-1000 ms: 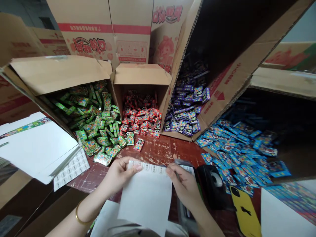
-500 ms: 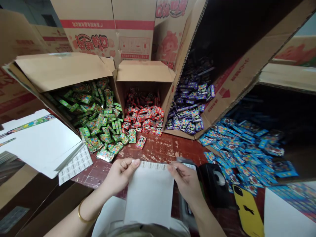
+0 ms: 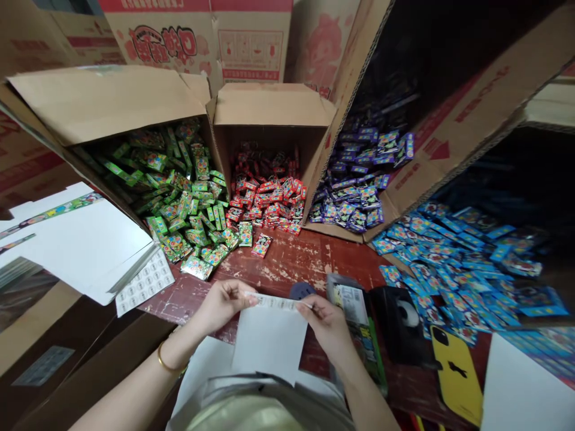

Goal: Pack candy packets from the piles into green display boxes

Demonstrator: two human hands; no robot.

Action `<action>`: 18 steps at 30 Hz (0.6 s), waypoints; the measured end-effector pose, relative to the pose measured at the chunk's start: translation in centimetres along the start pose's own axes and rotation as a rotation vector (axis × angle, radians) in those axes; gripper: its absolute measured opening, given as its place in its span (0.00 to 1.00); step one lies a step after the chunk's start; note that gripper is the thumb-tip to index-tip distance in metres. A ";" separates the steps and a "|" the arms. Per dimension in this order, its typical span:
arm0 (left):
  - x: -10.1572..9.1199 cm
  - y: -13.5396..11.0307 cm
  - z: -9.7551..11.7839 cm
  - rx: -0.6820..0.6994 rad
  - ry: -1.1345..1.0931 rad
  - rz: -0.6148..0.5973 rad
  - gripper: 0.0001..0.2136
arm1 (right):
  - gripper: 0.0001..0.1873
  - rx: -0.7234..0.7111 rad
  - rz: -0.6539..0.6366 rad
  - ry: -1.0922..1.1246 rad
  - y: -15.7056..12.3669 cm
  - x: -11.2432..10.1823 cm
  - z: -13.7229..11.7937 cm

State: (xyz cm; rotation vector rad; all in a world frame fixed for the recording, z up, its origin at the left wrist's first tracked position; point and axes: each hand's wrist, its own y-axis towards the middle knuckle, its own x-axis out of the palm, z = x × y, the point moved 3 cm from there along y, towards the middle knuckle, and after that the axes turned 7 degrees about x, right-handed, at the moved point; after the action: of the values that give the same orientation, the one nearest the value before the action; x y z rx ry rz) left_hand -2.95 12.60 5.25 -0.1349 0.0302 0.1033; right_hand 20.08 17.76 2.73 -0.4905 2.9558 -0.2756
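Observation:
My left hand [image 3: 224,304] pinches the upper left corner of a white sticker sheet [image 3: 270,341], and my right hand [image 3: 327,323] grips its upper right corner. A row of small round printed stickers [image 3: 282,304] runs along the top edge, between my fingertips; below it the sheet is plain white. It hangs over my lap at the table's front edge. Left of my left hand, a sheet of similar round stickers [image 3: 146,282] sticks out from under a stack of white cards [image 3: 85,239]. A dark round object [image 3: 302,291] lies just beyond the held sheet, partly hidden.
Open cartons spill green packets [image 3: 188,206], red packets [image 3: 269,200], purple packets [image 3: 353,203] and blue packets [image 3: 453,257] onto the red table [image 3: 309,257]. At right lie a clear plastic case [image 3: 345,299], a black object [image 3: 398,329], a yellow phone [image 3: 458,377] and a white board [image 3: 525,383].
The view has tilted down, so the cartons appear higher. Both hands keep hold of the sheet, which looks shorter now. The dark round object and plastic case show more fully.

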 end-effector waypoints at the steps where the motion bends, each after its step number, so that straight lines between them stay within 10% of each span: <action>1: 0.0 0.1 -0.1 -0.001 0.002 0.006 0.16 | 0.20 0.000 0.002 0.003 0.1 0.0 0.2; 18: -0.8 -0.1 -2.7 0.047 0.222 -0.051 0.17 | 0.28 -0.105 0.116 -0.323 -0.2 0.6 1.7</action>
State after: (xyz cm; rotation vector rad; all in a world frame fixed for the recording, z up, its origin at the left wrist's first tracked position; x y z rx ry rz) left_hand -3.81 12.10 2.58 -0.1000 0.2508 0.0367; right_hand 19.87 17.08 1.06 -0.3366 2.6777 -0.0239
